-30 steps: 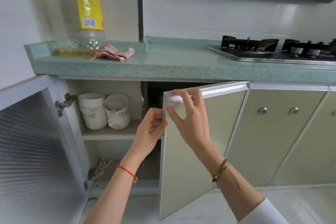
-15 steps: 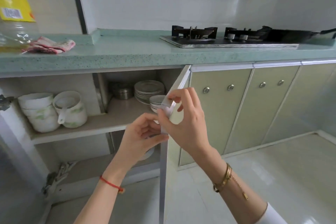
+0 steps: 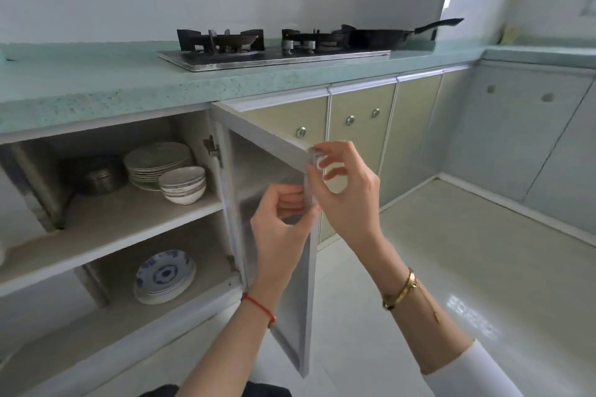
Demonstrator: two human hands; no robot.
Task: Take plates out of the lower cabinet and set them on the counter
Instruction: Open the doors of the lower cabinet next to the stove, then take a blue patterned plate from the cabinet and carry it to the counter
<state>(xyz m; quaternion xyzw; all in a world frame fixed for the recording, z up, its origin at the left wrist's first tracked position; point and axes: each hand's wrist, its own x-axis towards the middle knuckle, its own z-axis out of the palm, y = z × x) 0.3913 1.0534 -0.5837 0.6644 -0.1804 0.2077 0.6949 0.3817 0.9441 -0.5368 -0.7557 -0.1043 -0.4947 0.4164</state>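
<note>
Both your hands are on the free edge of the open cabinet door (image 3: 274, 203), which stands swung out toward you. Your left hand (image 3: 283, 226) grips that edge from the inner side, its fingers (image 3: 292, 203) curled together around the frame. Your right hand (image 3: 345, 190) holds the same edge higher up, at the top corner, with thumb and fingertips (image 3: 319, 151) pinched on the frame from the outer side. A red string sits on your left wrist and a gold bracelet (image 3: 401, 292) on your right.

Inside the lower cabinet (image 3: 106, 229) the plates are in two places. On the upper shelf (image 3: 129, 213) a stack of pale plates (image 3: 158, 159) stands toward the back, near the door hinge. Just in front of it, touching or nearly so, is a stack of small bowls (image 3: 183, 184). To the left of the plates sits a dark metal pot (image 3: 100, 179). On the bottom shelf lies a second, smaller stack, its top plate patterned in blue and white (image 3: 164, 274), below and slightly left of the bowls.

The green speckled worktop (image 3: 129, 84) runs above the cabinet. On it, to the right, is a gas stove (image 3: 271, 48) with a black pan (image 3: 383, 37) on the right burner, its handle pointing right. The other cabinet doors along the right are closed.
</note>
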